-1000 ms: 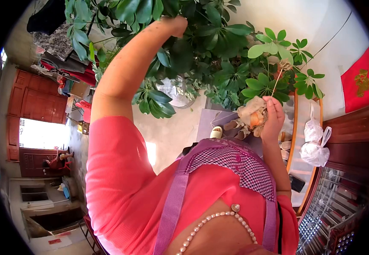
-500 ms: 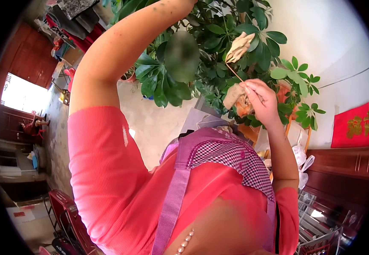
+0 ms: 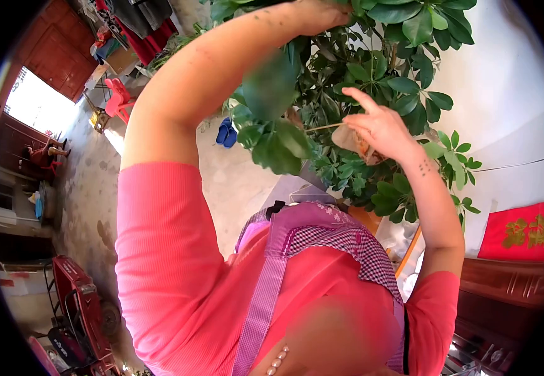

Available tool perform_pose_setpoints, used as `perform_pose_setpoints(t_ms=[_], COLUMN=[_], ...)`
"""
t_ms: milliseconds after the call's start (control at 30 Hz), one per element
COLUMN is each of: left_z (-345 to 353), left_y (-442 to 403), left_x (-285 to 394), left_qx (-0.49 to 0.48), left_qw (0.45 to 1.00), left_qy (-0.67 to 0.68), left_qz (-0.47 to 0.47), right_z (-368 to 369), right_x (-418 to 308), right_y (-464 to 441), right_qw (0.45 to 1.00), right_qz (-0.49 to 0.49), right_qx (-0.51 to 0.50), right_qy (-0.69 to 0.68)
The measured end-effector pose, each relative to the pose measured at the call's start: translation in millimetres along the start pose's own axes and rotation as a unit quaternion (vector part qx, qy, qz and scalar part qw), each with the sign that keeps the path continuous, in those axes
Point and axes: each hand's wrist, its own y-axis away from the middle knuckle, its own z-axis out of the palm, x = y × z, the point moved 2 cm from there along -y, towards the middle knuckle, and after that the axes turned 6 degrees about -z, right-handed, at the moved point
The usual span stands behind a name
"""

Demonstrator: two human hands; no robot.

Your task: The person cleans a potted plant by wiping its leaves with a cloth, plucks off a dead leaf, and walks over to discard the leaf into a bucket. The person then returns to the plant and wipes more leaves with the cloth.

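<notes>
A leafy green potted plant [image 3: 359, 75] fills the upper middle of the view. My left hand [image 3: 325, 14] reaches up into its foliage at the top edge; leaves and the frame's edge hide its fingers. Lower and to the right, my right hand [image 3: 381, 130] pinches the thin stem of a dried leaf [image 3: 325, 128], with its index finger stretched out. That leaf's withered blade is mostly hidden behind green leaves. More crumpled brown dry leaves [image 3: 346, 139] show beneath the same hand, apparently held in the palm.
Blue slippers [image 3: 226, 133] lie on the floor behind the plant. A red plastic chair [image 3: 118, 100] and a red folded cart [image 3: 77, 307] stand to the left. At right, a red banner [image 3: 522, 230] hangs above a wooden cabinet [image 3: 504, 279]. A person [image 3: 49, 151] sits far left.
My right hand has moved slightly, its index finger now extended, and the dried leaf has swung from pointing up to pointing left. My left hand has come into view among the upper leaves.
</notes>
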Motion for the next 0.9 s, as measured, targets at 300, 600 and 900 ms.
perform_pose_setpoints(t_ms=[300,600,900], left_z=[-84.1,-63.7,-51.9], left_y=[-46.6,-32.6,-26.0], left_x=[13.7,10.4,36.1], left_qx=[-0.34,-0.276,-0.231], left_qw=[0.926,0.943,0.97], left_qy=[-0.147,-0.182,-0.071], left_qz=[-0.069,-0.026,0.012], right_z=[-65.4,-37.3,-18.4], right_x=[26.0,26.3,51.3], right_y=[-51.1,-18.1,-37.9], right_qw=[0.969,0.947,0.95], right_qz=[0.009,0.009,0.054], right_qx=[-0.137,-0.223,-0.223], right_qy=[0.205,0.232,0.211])
